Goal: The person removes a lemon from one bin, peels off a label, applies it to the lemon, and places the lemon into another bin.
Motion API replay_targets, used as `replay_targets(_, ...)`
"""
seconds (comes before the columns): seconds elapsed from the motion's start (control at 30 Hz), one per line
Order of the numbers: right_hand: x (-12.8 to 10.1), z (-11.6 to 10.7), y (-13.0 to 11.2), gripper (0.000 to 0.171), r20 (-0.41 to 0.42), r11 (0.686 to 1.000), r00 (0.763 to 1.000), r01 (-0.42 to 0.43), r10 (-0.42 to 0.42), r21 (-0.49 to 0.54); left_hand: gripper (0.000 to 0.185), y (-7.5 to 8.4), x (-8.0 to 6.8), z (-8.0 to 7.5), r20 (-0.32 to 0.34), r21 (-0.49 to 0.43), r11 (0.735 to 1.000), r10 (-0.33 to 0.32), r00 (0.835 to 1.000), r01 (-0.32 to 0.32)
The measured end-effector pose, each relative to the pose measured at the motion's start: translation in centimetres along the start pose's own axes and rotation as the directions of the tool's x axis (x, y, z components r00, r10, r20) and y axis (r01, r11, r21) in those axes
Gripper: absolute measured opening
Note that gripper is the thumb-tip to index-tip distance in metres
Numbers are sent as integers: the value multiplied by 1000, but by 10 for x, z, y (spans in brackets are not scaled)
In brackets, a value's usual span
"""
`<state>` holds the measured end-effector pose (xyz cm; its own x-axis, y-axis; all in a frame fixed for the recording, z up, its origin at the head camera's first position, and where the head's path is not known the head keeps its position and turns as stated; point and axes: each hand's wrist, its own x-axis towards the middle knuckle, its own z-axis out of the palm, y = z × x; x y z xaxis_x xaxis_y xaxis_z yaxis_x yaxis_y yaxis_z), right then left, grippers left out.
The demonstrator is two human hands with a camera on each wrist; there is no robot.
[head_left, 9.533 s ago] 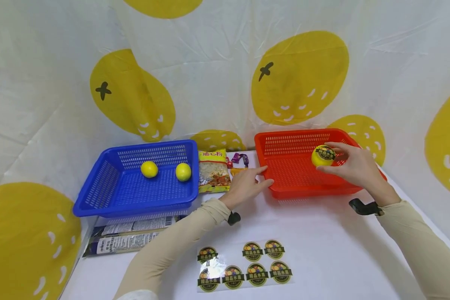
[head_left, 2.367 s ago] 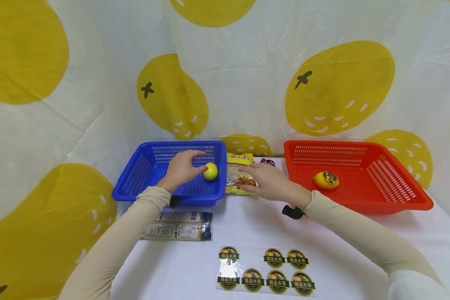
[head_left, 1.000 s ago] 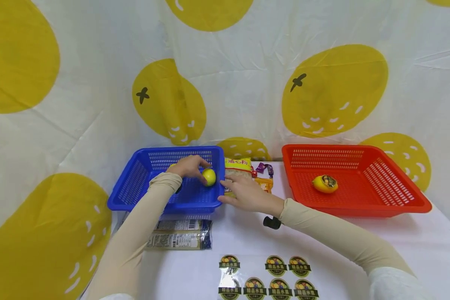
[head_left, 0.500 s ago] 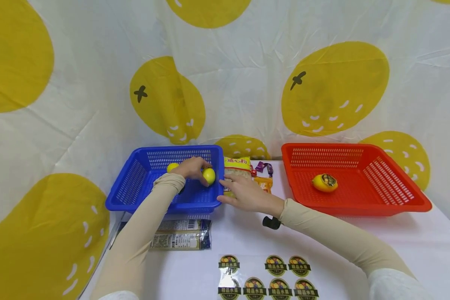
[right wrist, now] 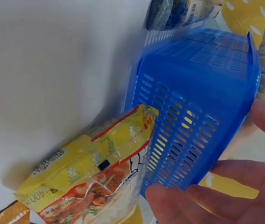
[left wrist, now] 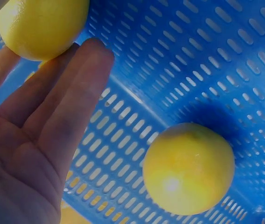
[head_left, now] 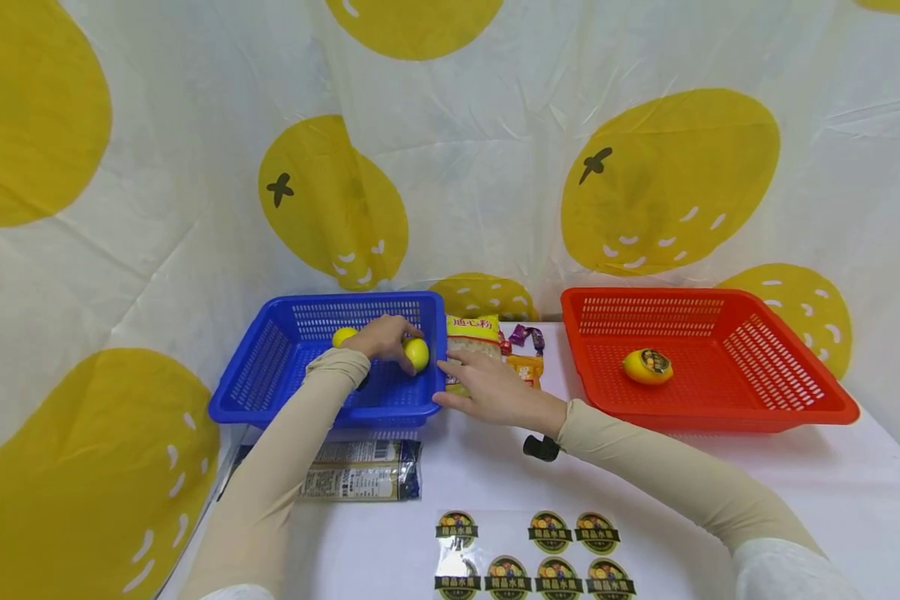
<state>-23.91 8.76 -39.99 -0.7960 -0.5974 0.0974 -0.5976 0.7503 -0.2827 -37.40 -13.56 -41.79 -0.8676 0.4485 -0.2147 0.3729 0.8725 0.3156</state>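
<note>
Left hand: the left hand (head_left: 381, 337) reaches into the blue basket (head_left: 270, 375), fingers fairly straight. The wrist view shows the fingertips (left wrist: 93, 51) touching a lemon (head_left: 417, 353) without closing round it, so the grip is loose and holds nothing.
Right hand: the right hand (head_left: 487, 390) rests flat on the white table (head_left: 682, 475), fingers straight, fingertips (right wrist: 170, 198) against the outer right wall of the blue basket.
Lemons in blue basket: two plain yellow lemons lie on the basket floor. One sits near the right wall under the left fingertips; the second lemon (head_left: 343, 336) sits just left of the hand.
Red basket: the red basket (head_left: 795, 392) stands well apart to the right, holding a lemon with a dark round sticker (head_left: 647, 366).
Between the baskets: a yellow bag of pasta (head_left: 471, 329) lies against the blue basket, with small sweet wrappers (head_left: 523, 337) beside it.
Front of table: a sheet of round stickers (head_left: 532, 554) lies near the front edge, and a dark printed packet (head_left: 360, 479) lies before the blue basket.
</note>
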Motion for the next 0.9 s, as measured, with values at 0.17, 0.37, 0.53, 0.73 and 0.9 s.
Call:
replay_targets(0.17,-2,2,-1,66,-4,1000,1000,-20,20,3,74,2,-3,-1,-12,39,999,9,1000,-9)
replay_targets(0.37,-4,3,-2,66,2,999,999,-33,33,3,75,-2,-8,-4,-24,63,998,7,1000,-5)
replay_targets(0.53,-5,3,-2,67,13,999,999,-34,34,9,74,-7,-15,-11,-23,71,997,9,1000,-7)
replay_targets(0.73,-7,3,-2,68,28,999,998,-49,49,11,75,-12,-27,-25,-45,90,996,31,999,-27)
replay_targets(0.9,-18,-2,-2,69,36,997,997,-67,65,36,77,-11,-37,-35,-51,115,991,70,996,-64)
